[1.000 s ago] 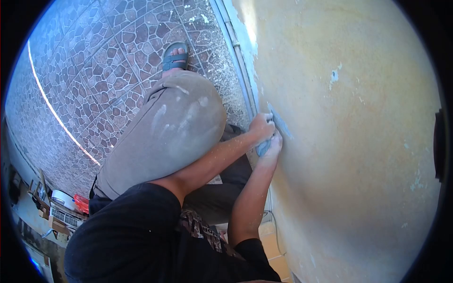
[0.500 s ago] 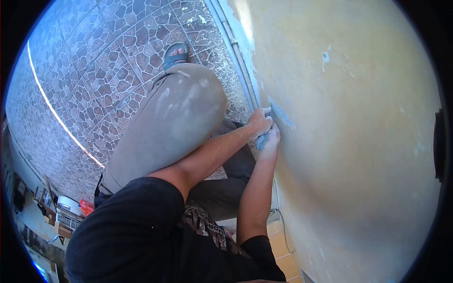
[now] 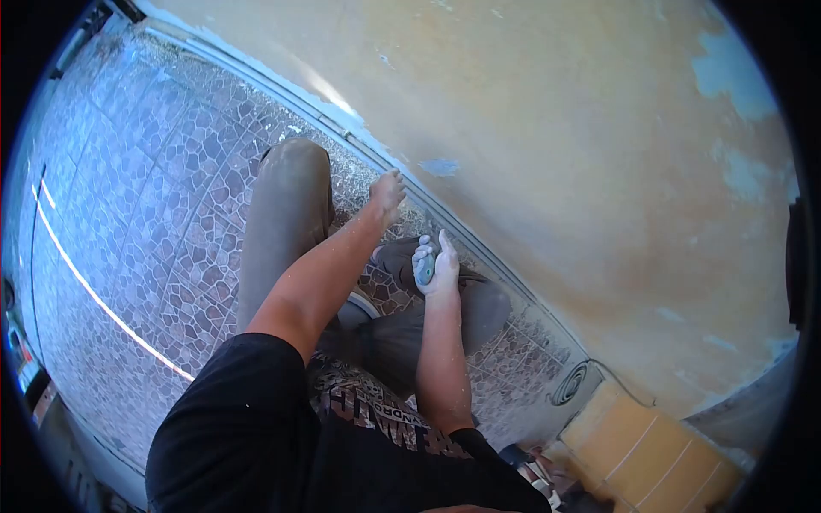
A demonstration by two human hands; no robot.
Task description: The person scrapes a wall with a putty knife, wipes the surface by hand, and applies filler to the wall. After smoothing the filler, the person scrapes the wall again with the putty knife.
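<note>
My left hand [image 3: 389, 195] is raised beside the foot of the wall, fingers curled closed. What it holds, if anything, cannot be made out. My right hand [image 3: 442, 272] is palm up, lower and to the right, above my bent leg. Its fingers curl around a grey-green lump [image 3: 426, 271], while the thumb sticks out. Pale dust or paste coats the fingers of both hands. On the yellowish wall [image 3: 547, 154], a pale blue-grey patch [image 3: 440, 167] shows just beyond my left hand, which is apart from it.
Pipes [image 3: 342, 132] run along the wall's base. Stone-patterned paving [image 3: 162, 231] spreads to the left. My knees [image 3: 295, 162] are bent close to the wall. A coiled cable [image 3: 569, 383] lies beside yellow-orange tiles [image 3: 629, 440] at lower right. Larger pale patches [image 3: 731, 73] mark the wall's far right.
My hands were together against the wall by the patch. They have drawn away from it and separated, and the right palm has turned up with the lump showing. The view has rotated.
</note>
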